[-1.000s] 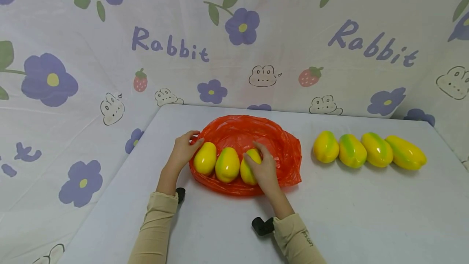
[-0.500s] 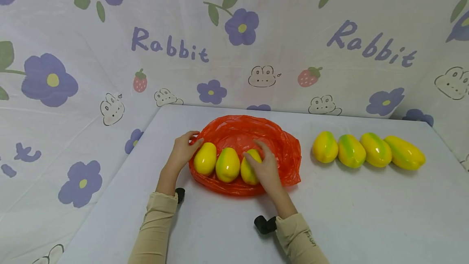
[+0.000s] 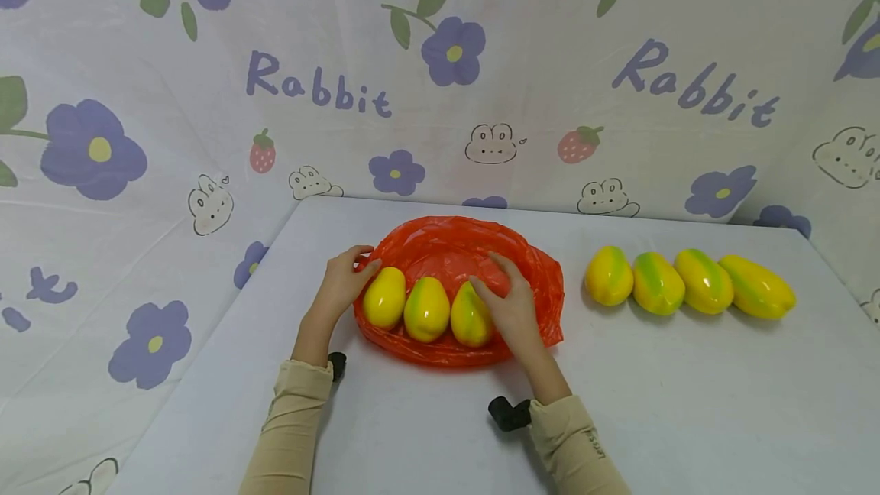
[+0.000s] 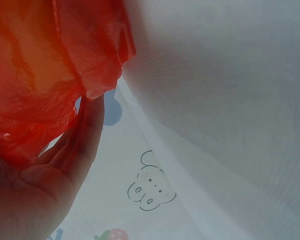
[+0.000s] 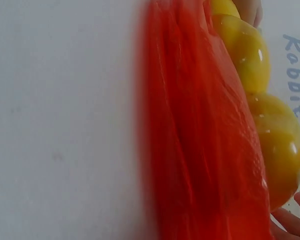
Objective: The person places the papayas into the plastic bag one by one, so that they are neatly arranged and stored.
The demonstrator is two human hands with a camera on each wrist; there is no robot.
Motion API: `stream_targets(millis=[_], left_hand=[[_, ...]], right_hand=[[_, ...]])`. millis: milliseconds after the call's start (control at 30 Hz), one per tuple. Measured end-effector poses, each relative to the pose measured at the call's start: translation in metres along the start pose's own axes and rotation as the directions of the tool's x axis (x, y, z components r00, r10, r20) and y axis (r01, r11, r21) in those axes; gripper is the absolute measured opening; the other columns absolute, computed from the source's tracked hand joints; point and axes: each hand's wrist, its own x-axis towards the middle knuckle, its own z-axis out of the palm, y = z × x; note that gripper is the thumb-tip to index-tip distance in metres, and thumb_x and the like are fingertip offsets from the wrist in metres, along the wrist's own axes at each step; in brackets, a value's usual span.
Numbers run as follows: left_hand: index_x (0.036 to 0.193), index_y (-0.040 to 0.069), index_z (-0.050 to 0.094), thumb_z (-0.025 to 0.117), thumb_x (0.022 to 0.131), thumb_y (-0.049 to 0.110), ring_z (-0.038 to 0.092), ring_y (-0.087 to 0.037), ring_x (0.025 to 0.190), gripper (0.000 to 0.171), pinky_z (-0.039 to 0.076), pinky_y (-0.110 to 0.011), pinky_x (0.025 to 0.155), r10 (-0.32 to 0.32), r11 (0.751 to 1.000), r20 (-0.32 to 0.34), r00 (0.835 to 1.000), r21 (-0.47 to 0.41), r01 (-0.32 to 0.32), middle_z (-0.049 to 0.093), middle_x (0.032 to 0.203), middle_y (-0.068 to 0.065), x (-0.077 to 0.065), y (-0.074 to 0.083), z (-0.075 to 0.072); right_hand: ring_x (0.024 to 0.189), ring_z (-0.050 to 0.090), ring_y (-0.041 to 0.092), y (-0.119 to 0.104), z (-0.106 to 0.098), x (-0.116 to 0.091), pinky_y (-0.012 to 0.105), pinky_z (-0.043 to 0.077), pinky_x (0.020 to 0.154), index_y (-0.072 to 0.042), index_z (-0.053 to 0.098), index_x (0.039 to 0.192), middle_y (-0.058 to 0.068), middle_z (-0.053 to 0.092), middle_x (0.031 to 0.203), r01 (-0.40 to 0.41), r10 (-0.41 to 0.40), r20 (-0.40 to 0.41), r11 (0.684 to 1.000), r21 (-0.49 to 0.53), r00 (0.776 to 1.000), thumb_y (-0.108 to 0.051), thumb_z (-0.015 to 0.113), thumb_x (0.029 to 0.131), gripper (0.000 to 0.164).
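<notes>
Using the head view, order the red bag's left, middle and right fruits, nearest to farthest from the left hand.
1. Left fruit, beside the left hand.
2. Middle fruit, between the others.
3. Right fruit, by the right hand.

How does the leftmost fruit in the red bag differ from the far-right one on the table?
The leftmost fruit sits in the red plastic bag; the far-right fruit lies on the white table. The leftmost fruit shows mostly yellow; the far-right fruit has a green band. The far-right fruit looks longer than the leftmost. Both are glossy.
</notes>
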Motion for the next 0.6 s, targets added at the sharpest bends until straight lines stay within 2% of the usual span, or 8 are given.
stream_targets(millis=[200,400,600], left_hand=[[0.141,0.010,0.048,0.055,0.099,0.030,0.056,-0.033,0.114,0.047,0.052,-0.047,0.100,-0.015,1.000,0.008,1.000,-0.001,0.015,0.056,0.133,-0.019,0.001,-0.001,0.000],[0.141,0.010,0.048,0.055,0.100,0.030,0.056,-0.034,0.115,0.046,0.052,-0.047,0.100,-0.019,1.000,0.009,1.000,-0.006,0.019,0.056,0.133,-0.019,0.001,-0.001,0.000],[0.141,0.010,0.048,0.055,0.100,0.030,0.056,-0.034,0.115,0.046,0.052,-0.047,0.100,-0.020,1.000,0.009,1.000,-0.008,0.020,0.056,0.134,-0.019,0.002,-0.001,0.000]], right_hand=[[0.146,0.030,0.029,0.002,-0.011,0.004,0.057,0.029,0.117,-0.024,0.039,0.148,0.003,0.041,0.153,0.013,-0.014,-0.010,1.000,-0.005,1.000,-0.039,0.064,0.092,0.063],[0.146,0.030,0.027,0.006,-0.028,0.008,0.053,0.028,0.119,-0.020,0.039,0.149,0.005,0.040,0.154,0.044,-0.044,-0.032,0.999,-0.008,0.999,-0.040,0.064,0.093,0.065],[0.145,0.033,0.027,0.009,-0.050,0.012,0.050,0.033,0.117,-0.022,0.035,0.151,0.005,0.038,0.156,0.010,-0.011,-0.048,1.000,-0.012,0.999,-0.042,0.062,0.093,0.067]])
